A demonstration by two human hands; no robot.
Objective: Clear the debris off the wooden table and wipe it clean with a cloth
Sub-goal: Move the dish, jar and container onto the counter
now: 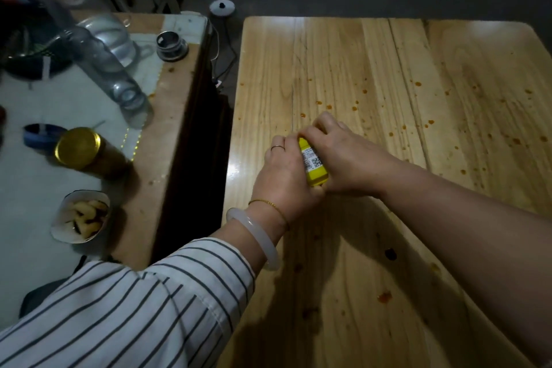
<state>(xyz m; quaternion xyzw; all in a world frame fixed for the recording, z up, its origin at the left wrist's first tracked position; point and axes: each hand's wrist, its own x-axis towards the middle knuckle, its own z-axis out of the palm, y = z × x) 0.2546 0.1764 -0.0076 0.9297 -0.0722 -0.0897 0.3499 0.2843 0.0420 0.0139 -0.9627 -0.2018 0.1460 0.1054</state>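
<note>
Above the left side of the orange-spotted wooden table (388, 63), the left hand (283, 179) and right hand (349, 158) both grasp a small yellow pack (315, 173)

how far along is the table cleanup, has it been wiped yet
Looks done: no loose debris shows on the wooden table. In hand: the left hand and right hand both grip a small yellow packet. Left: wiping has not started, since orange-red spots dot the wood and no cloth is in view.
</note>
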